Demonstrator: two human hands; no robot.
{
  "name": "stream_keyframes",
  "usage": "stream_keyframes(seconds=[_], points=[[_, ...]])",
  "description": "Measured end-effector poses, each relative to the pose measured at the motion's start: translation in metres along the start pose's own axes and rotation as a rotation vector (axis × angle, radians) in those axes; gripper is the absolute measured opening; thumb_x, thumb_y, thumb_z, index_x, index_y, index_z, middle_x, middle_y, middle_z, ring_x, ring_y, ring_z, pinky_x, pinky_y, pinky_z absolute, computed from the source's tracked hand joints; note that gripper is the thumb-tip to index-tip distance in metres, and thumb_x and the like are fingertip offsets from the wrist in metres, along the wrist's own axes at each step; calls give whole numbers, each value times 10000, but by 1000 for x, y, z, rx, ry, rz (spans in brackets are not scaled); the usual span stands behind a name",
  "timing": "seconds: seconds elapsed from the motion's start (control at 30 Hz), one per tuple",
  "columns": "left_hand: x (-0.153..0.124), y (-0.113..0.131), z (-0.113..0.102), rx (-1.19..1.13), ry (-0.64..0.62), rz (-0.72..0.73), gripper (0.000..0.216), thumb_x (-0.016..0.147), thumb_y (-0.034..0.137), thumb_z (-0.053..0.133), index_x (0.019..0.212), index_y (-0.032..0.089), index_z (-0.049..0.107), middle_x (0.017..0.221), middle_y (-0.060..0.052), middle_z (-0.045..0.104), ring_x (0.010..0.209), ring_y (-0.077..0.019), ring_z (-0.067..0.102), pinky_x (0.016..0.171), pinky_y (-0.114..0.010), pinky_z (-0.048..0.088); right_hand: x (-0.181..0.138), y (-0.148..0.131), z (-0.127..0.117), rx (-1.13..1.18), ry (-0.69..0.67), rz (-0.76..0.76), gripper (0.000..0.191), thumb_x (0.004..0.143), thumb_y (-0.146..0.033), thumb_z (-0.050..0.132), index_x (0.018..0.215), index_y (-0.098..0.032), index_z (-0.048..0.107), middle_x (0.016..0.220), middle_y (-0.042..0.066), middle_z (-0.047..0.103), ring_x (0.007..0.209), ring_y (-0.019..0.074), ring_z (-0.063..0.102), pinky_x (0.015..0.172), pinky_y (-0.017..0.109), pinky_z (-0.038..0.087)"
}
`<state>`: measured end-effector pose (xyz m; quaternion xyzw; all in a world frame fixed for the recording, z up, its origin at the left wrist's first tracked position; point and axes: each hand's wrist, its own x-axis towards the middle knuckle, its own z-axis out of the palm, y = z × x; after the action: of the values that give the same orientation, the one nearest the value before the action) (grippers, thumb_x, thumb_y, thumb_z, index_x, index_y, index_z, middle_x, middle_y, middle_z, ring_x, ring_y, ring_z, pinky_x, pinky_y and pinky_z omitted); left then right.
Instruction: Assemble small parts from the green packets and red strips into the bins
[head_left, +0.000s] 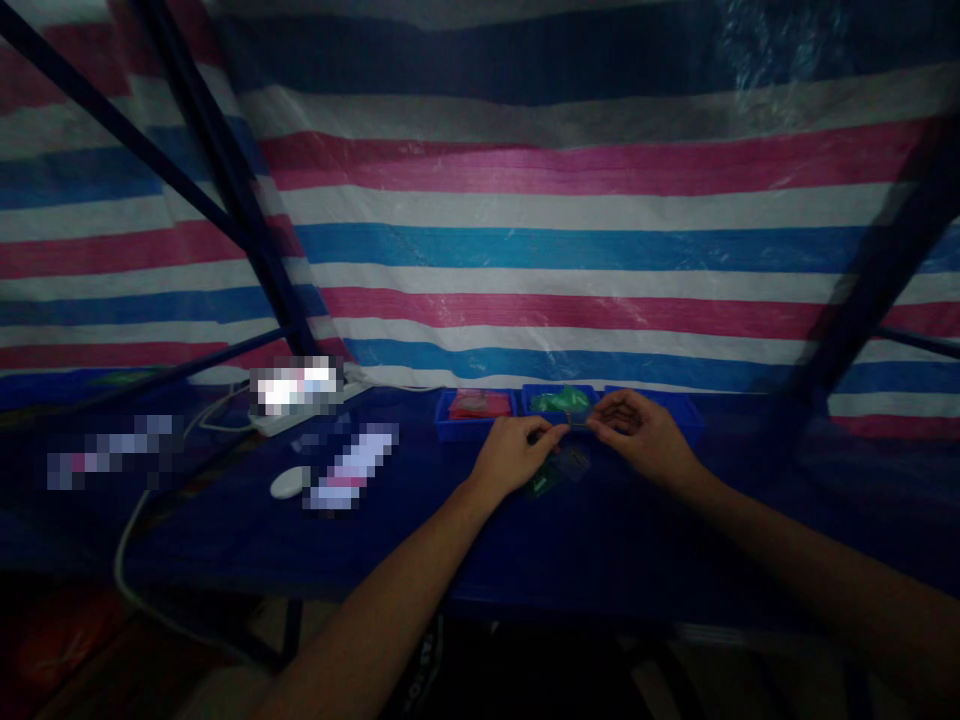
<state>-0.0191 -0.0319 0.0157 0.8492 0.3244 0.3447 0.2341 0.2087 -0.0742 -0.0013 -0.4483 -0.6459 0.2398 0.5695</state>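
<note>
My left hand (511, 452) is closed, its thumb and finger pinched on the near side of the blue bins. My right hand (641, 432) faces it, also in a pinch. Between the fingertips stretches a small see-through packet (577, 419); the dim light hides what is in it. Just below on the blue table lie a green packet (543, 482) and a clear packet (576, 460). Behind the hands, one blue bin (475, 431) holds red packets (484, 404) and the middle bin holds green packets (559, 400). A third blue bin (684, 408) is partly covered by my right hand.
To the left stand a white power strip (289, 412) with a cable (129, 525), a round white disc (291, 483) and a blurred-out item (352, 468). A striped tarp (525, 240) hangs behind the table (405, 560). Dark metal posts (259, 255) rise on both sides.
</note>
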Motion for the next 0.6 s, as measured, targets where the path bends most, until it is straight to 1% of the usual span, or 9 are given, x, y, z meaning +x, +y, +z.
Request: stream_keyframes(seconds=[0.1, 0.17, 0.2, 0.27, 0.33, 0.4, 0.47, 0.53, 0.6], points=[[-2, 3, 1, -110, -52, -10, 565, 1025, 581, 431, 949, 164, 804, 827, -46, 772, 729, -182, 672, 684, -279, 474, -4, -3, -1, -225, -17, -152, 200, 874, -397, 730, 992, -258, 649, 958, 64, 734, 885, 255, 713, 846, 436, 587], [-2, 3, 2, -203, -82, -11, 572, 1030, 583, 416, 989, 161, 801, 885, -48, 779, 799, -192, 690, 729, -283, 491, -7, -6, 0, -332, -68, -236, 132, 892, -350, 697, 995, -270, 673, 957, 58, 733, 880, 264, 705, 833, 447, 577], [-1, 2, 4, -242, -91, -11, 548, 1021, 581, 444, 1009, 163, 798, 922, -50, 783, 834, -196, 696, 750, -284, 496, -8, -7, 0, -363, -102, -270, 115, 898, -326, 682, 1001, -276, 684, 963, 59, 734, 887, 268, 702, 831, 451, 572], [0, -3, 6, -304, -101, -13, 481, 994, 564, 523, 1043, 167, 790, 988, -58, 785, 882, -200, 702, 780, -284, 503, -8, -10, 1, -388, -170, -326, 114, 912, -284, 652, 1014, -286, 702, 979, 64, 736, 919, 276, 695, 847, 460, 562], [2, -8, 9, -342, -104, -18, 427, 980, 528, 570, 1041, 163, 784, 1011, -68, 784, 900, -198, 704, 800, -285, 509, -7, -13, 1, -393, -240, -367, 154, 936, -250, 611, 1038, -295, 719, 1006, 70, 739, 967, 280, 683, 881, 472, 550], [4, -14, 10, -339, -103, -24, 391, 984, 487, 575, 1006, 155, 780, 985, -73, 783, 884, -192, 704, 798, -285, 513, -6, -16, 1, -401, -308, -404, 210, 953, -224, 578, 1077, -303, 728, 1033, 70, 740, 1010, 280, 668, 915, 482, 539], [5, -17, 11, -293, -95, -33, 361, 984, 453, 579, 985, 150, 776, 942, -69, 779, 837, -184, 698, 759, -278, 512, -6, -18, 1, -410, -352, -426, 244, 950, -216, 578, 1119, -310, 726, 1062, 68, 737, 1045, 280, 656, 933, 483, 535], [5, -18, 11, -252, -83, -37, 333, 981, 428, 585, 989, 152, 772, 922, -63, 777, 803, -178, 692, 720, -268, 503, -7, -19, 2, -409, -355, -422, 241, 939, -231, 606, 1132, -316, 723, 1078, 65, 735, 1063, 281, 653, 946, 481, 535], [5, -16, 9, -240, -76, -34, 324, 986, 416, 578, 990, 155, 769, 924, -60, 778, 802, -176, 695, 720, -264, 502, -9, -20, 3, -387, -297, -393, 213, 936, -262, 630, 1121, -316, 722, 1071, 63, 737, 1043, 279, 668, 938, 477, 543]])
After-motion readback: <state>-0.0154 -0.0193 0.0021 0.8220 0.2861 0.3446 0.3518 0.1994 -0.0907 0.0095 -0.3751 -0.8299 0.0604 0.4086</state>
